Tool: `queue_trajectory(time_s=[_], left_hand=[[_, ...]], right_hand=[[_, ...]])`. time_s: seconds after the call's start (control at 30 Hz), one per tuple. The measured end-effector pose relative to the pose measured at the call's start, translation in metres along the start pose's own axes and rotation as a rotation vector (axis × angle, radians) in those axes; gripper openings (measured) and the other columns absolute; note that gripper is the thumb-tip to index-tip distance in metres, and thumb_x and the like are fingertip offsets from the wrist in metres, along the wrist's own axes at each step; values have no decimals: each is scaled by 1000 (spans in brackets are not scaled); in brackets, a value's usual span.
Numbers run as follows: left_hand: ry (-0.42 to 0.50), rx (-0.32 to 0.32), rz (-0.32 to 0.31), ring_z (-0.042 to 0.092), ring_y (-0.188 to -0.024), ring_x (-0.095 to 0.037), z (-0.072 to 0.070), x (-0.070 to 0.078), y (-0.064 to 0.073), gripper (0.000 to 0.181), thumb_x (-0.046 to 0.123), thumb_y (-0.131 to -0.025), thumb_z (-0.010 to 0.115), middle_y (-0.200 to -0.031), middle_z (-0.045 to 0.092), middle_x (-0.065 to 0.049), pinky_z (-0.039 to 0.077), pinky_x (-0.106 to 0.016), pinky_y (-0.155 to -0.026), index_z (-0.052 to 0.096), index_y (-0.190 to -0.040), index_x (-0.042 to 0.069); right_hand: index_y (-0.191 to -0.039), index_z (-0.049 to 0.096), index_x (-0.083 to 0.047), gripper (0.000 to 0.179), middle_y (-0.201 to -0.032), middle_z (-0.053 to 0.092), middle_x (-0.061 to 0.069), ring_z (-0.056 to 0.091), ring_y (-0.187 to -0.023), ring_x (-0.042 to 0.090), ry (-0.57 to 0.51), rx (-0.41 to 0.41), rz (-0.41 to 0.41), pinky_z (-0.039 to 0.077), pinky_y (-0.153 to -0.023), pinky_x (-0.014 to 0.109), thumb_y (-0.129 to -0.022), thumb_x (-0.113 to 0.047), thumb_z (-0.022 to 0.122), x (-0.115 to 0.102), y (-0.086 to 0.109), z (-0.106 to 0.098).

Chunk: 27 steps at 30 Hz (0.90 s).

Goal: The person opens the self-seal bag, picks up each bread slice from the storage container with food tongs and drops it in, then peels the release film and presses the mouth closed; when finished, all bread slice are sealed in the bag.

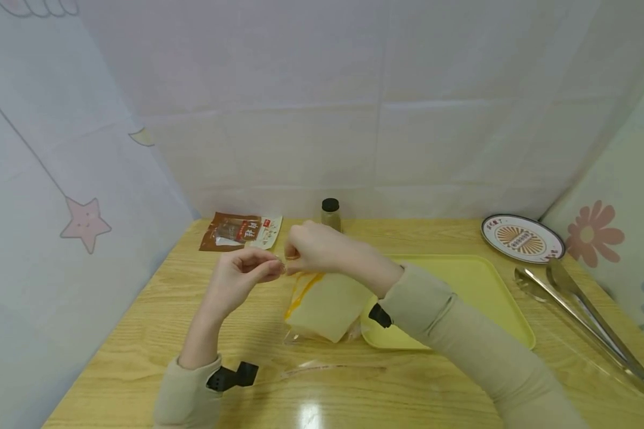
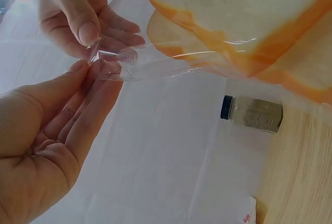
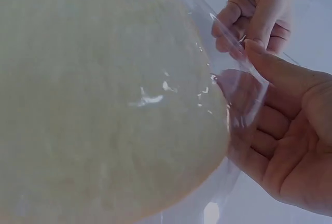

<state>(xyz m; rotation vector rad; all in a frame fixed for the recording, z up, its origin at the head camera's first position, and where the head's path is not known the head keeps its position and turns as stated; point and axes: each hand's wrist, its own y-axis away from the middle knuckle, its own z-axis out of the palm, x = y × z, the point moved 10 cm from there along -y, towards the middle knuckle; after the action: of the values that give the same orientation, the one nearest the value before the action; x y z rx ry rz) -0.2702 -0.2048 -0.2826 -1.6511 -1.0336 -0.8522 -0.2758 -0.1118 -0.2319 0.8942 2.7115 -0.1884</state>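
Note:
Sliced bread (image 1: 330, 304) with orange-brown crust shows inside a clear plastic bag (image 2: 140, 60), tilted up above the table beside the tray. My left hand (image 1: 236, 277) pinches the bag's edge between thumb and fingers, left of the bread. Close beside it, the right hand (image 1: 316, 247) also pinches the bag's edge, its forearm crossing above the tray. In the right wrist view the right hand's thumb (image 3: 272, 68) lies over the film, with its fingers partly behind the plastic. Whether the bag's mouth is parted I cannot tell.
A yellow tray (image 1: 474, 280) lies to the right, with metal tongs (image 1: 585, 322) and a round patterned plate (image 1: 523, 238) beyond it. At the back stand a black-capped jar (image 1: 330, 214) and a brown packet (image 1: 241, 231). A clear plastic strip (image 1: 333, 368) lies in front.

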Motion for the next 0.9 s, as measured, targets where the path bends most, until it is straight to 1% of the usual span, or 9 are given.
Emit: queue_trajectory(time_s=[0.07, 0.17, 0.23, 0.3, 0.37, 0.53, 0.73, 0.8, 0.9], left_hand=[[-12, -4, 3, 70, -79, -8, 0, 1, 0, 15, 3, -88, 63, -89, 72, -13, 59, -29, -73, 66, -95, -9], [-23, -5, 5, 70, -79, -7, 0, 3, 1, 14, 2, -88, 63, -92, 69, -23, 59, -29, -72, 67, -95, -9], [-25, -3, 4, 70, -78, -7, 0, 4, 1, 13, 1, -88, 63, -92, 68, -27, 59, -29, -72, 67, -95, -9], [-28, -1, 3, 70, -78, -7, 0, 5, 2, 13, 1, -88, 63, -92, 68, -28, 59, -29, -71, 67, -95, -9], [-31, 1, 0, 70, -78, -7, -1, 5, 2, 13, 2, -88, 63, -92, 68, -27, 59, -29, -71, 68, -95, -9], [-41, 5, -18, 70, -77, -8, -2, 3, 2, 15, 4, -88, 64, -91, 69, -25, 59, -28, -72, 68, -94, -8], [-51, 3, -25, 70, -79, -10, -1, 2, 2, 16, 8, -88, 65, -92, 69, -25, 59, -28, -72, 69, -94, -6], [-61, 0, -29, 71, -79, -11, -1, 2, 2, 16, 9, -88, 65, -92, 69, -24, 59, -28, -72, 70, -94, -5], [-59, 8, -37, 70, -78, -10, -2, 0, 2, 17, 8, -88, 65, -92, 70, -24, 59, -28, -72, 69, -95, -6]], right_hand=[[-56, 60, -10, 32, -48, 39, -8, 30, -47, 5, 9, -2, 19, 25, -43, 16, -84, -19, 73, 0, -5, 3], [-56, 65, -13, 28, -49, 48, -9, 38, -49, 4, 23, 8, 40, 31, -44, 15, -82, -16, 73, 2, -8, 5], [-59, 69, -13, 23, -53, 55, -8, 43, -52, 4, 31, 7, 47, 35, -46, 16, -81, -13, 73, 2, -9, 6], [-61, 71, -14, 20, -58, 62, -7, 47, -54, 5, 34, 8, 52, 38, -47, 17, -81, -12, 73, 3, -9, 6], [-61, 72, -12, 19, -58, 62, -6, 49, -55, 6, 38, 9, 57, 38, -47, 17, -80, -12, 73, 3, -8, 5], [-60, 70, -10, 18, -53, 52, -10, 46, -54, 6, 60, 15, 71, 35, -45, 18, -77, -7, 72, 6, -3, 2], [-49, 55, -17, 32, -48, 43, -10, 38, -50, 6, 81, 25, 82, 26, -43, 18, -76, -7, 70, 11, 6, -2], [-51, 56, -17, 31, -50, 45, -10, 39, -50, 6, 84, 29, 84, 28, -43, 18, -77, -9, 71, 14, 8, -1], [-56, 64, -15, 23, -54, 54, -8, 44, -52, 7, 78, 39, 99, 34, -45, 19, -76, -8, 72, 20, 13, -1]])
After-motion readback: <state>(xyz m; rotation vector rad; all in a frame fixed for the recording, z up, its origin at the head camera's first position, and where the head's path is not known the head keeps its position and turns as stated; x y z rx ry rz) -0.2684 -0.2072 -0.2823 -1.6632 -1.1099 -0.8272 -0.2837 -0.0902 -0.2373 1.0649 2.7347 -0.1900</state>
